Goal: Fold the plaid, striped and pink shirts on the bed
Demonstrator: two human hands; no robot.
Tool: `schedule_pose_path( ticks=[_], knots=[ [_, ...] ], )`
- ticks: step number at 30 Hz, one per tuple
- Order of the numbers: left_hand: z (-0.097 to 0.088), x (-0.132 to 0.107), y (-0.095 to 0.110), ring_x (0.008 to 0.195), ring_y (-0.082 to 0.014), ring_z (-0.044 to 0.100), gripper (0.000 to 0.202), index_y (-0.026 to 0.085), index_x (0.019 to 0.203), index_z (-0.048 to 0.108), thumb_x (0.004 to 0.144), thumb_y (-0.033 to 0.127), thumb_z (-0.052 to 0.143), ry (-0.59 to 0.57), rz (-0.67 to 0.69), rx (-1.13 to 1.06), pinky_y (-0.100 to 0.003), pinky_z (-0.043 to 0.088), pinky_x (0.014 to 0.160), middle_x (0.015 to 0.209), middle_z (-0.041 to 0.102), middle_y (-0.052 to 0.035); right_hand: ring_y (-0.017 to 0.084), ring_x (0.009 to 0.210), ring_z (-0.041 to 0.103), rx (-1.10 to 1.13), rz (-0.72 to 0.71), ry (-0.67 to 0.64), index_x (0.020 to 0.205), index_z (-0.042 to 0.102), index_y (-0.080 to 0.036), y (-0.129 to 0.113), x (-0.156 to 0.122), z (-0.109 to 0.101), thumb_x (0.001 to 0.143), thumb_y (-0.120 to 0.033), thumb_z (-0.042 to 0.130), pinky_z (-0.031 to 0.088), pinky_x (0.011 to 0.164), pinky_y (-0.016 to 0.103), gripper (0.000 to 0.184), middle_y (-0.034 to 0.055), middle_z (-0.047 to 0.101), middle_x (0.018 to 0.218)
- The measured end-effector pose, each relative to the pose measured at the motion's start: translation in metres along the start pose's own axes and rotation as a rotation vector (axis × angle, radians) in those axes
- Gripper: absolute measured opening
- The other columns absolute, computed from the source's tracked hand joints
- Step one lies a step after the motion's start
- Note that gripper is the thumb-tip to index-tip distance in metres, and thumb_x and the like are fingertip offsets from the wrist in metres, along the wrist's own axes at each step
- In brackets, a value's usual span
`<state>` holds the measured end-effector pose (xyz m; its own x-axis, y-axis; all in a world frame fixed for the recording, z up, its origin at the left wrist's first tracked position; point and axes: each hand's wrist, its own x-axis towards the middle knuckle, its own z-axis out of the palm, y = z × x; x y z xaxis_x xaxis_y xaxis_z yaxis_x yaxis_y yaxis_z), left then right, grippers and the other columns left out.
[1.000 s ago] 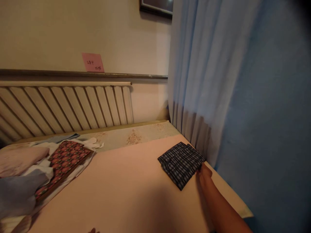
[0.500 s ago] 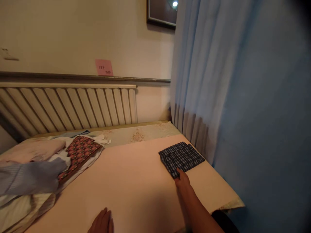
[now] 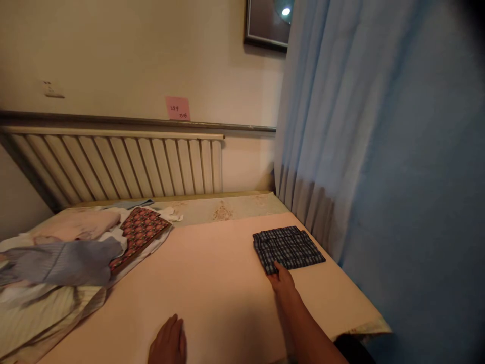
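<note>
Since the frame half a second ago, the left hand [image 3: 167, 345] has come further up into view at the bottom edge, and the right hand [image 3: 282, 279] stays at the near corner of the folded garment [image 3: 288, 248], which has barely shifted.

At the far left, a heap of clothes [image 3: 60, 258] lies on the bed [image 3: 212, 283], with a pink piece, a blue striped one and a red patterned cloth [image 3: 142, 233] at its right side. Behind it a ribbed radiator [image 3: 125, 164] runs along the wall, with a pink note [image 3: 178, 108] stuck above it.

The left hand rests flat on the pale sheet, fingers loosely together and holding nothing. Further right, the right hand reaches forward, its fingers spread flat and touching the garment's near edge, not clasping it. The garment is dark navy with a fine light check, folded into a neat rectangle lying flat near the bed's right edge, just beside the blue curtain [image 3: 379, 151].
</note>
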<state>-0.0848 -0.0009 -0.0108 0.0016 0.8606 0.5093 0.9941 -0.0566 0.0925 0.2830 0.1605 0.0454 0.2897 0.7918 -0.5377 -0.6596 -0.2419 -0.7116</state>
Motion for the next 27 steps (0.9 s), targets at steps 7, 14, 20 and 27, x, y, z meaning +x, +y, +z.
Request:
schedule_pose_path(
  ticks=[7, 14, 20, 27],
  knots=[
    [-0.001, -0.002, 0.001, 0.118, -0.0249, 0.057, 0.038, 0.017, 0.113, 0.064, 0.089, 0.035, 0.041, -0.009, 0.0, 0.014, -0.043, 0.044, 0.102, 0.124, 0.065, -0.0099, 0.021, 0.089, 0.068, 0.063, 0.068, 0.024, 0.097, 0.057, -0.02, -0.009, -0.004, -0.017, 0.082, -0.028, 0.064, 0.059, 0.079, 0.039, 0.019, 0.0057, 0.068, 0.085],
    [0.001, -0.001, -0.001, 0.117, -0.0252, 0.057, 0.038, 0.015, 0.114, 0.063, 0.089, 0.032, 0.041, -0.001, 0.038, 0.046, -0.042, 0.043, 0.103, 0.123, 0.064, -0.0112, 0.02, 0.102, 0.065, 0.123, 0.051, 0.059, 0.097, 0.054, -0.019, -0.022, 0.005, -0.038, 0.084, -0.022, 0.056, 0.057, 0.084, 0.035, 0.014, 0.009, 0.066, 0.096],
    [0.001, 0.0, 0.0, 0.117, -0.0259, 0.056, 0.039, 0.014, 0.113, 0.064, 0.09, 0.034, 0.039, -0.009, 0.026, 0.065, -0.043, 0.043, 0.103, 0.123, 0.064, -0.0121, 0.019, 0.098, 0.067, 0.133, 0.009, 0.11, 0.099, 0.053, -0.02, -0.041, 0.019, -0.058, 0.084, -0.02, 0.055, 0.059, 0.081, 0.035, 0.015, 0.0062, 0.066, 0.094],
    [-0.006, 0.0, 0.002, 0.118, -0.0246, 0.056, 0.039, 0.015, 0.114, 0.063, 0.09, 0.034, 0.038, -0.038, 0.019, 0.064, -0.042, 0.042, 0.104, 0.125, 0.063, -0.0114, 0.017, 0.079, 0.067, 0.089, -0.004, 0.163, 0.101, 0.053, -0.019, -0.056, 0.035, -0.07, 0.083, -0.021, 0.058, 0.06, 0.074, 0.034, 0.018, 0.003, 0.064, 0.081]
  ],
)
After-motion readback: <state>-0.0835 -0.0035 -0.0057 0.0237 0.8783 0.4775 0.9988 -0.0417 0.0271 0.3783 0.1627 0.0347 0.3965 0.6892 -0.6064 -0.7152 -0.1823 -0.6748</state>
